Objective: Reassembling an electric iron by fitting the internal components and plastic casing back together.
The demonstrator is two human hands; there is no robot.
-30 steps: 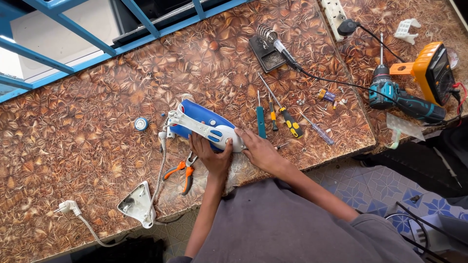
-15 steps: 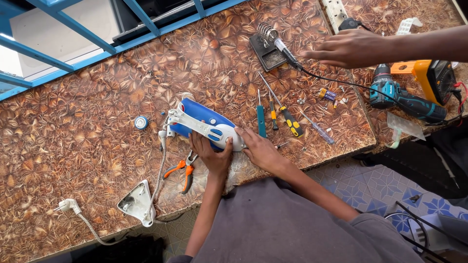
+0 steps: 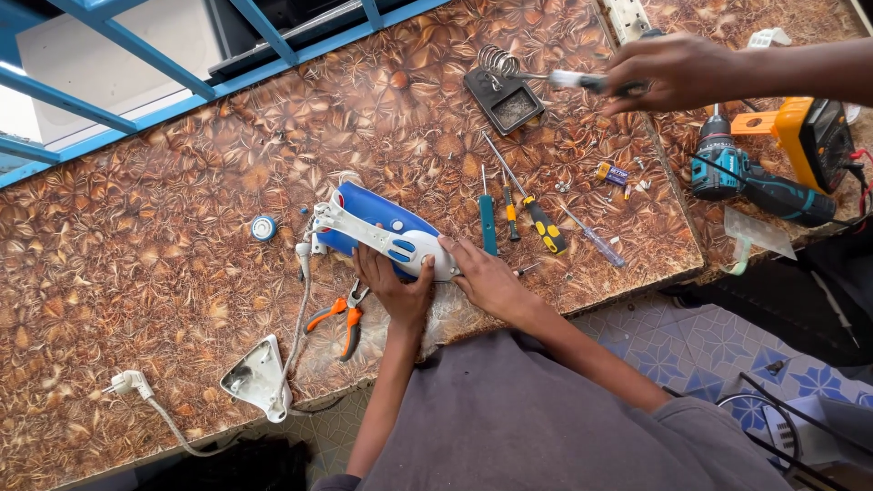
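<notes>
Blue-and-white iron [image 3: 382, 232]: lying near the desk [image 3: 136, 236] front edge, long axis running upper-left to lower-right.
Left hand [image 3: 396, 286]: gripping its handle.
Right hand [image 3: 486, 277]: pressing its lower-right end.

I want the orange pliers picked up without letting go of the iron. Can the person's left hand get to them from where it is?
Probably yes. The left hand rests on the blue and white iron, and the orange pliers lie just beside its wrist on open tabletop, though that hand would have to leave the iron.
</notes>
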